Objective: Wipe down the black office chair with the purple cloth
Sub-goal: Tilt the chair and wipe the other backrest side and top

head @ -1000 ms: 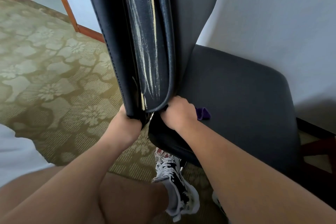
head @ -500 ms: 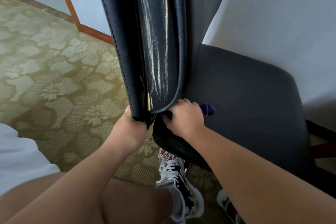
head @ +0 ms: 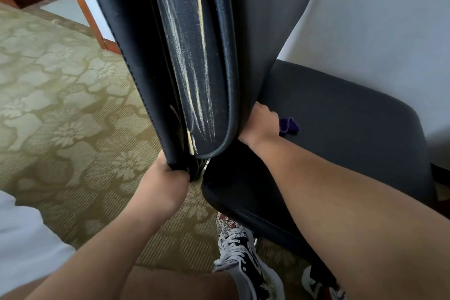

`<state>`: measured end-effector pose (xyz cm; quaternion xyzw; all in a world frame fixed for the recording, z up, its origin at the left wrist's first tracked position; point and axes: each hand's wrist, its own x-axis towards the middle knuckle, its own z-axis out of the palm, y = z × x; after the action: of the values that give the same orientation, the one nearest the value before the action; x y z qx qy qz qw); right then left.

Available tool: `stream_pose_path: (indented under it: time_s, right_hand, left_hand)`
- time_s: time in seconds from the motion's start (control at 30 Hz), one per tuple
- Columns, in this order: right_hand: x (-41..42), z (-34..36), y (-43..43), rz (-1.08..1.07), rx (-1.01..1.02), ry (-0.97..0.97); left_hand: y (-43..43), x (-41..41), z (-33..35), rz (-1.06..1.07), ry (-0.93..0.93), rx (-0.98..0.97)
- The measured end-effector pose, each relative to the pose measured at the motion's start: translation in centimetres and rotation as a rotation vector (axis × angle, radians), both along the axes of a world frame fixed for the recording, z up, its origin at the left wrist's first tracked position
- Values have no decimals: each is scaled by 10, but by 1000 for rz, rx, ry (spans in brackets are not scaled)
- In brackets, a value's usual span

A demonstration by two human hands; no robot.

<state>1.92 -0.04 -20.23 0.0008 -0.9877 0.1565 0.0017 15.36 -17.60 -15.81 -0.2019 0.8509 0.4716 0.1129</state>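
The black office chair stands right in front of me, its scratched backrest (head: 194,68) seen edge-on and its dark seat (head: 353,134) to the right. My left hand (head: 168,182) grips the bottom corner of the backrest's outer panel. My right hand (head: 261,126) sits in the gap between backrest and seat, holding the purple cloth (head: 288,125), of which only a small bunch shows past my fingers on the seat.
A green flower-patterned carpet (head: 60,109) covers the floor on the left. A white wall (head: 377,19) stands close behind the seat. A wooden door frame (head: 80,7) is at the upper left. My patterned sneaker (head: 243,258) stands under the seat's front edge.
My right hand has slid with the cloth from the backrest's bottom edge further back into the gap between backrest and seat. My left hand keeps its grip.
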Motion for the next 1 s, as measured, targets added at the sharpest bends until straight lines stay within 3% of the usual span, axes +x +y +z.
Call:
stream_pose_path:
  time_s: [0.27,0.47,0.63,1.0]
  right_hand:
    - [-27,2,2,-153,-50,37]
    - [-37,-2,58,-457,-115,42]
    - [-21,7,32,-255,-23,-122]
    - [35,18,-22,20,53,-208]
  left_hand:
    - [-2,-3,-1,-25,1,20]
    - [-3,-1,-4,-24,-1,37]
    - [-1,-5,-3,-1,-9,27]
    - [6,-1,6,60,-12,60]
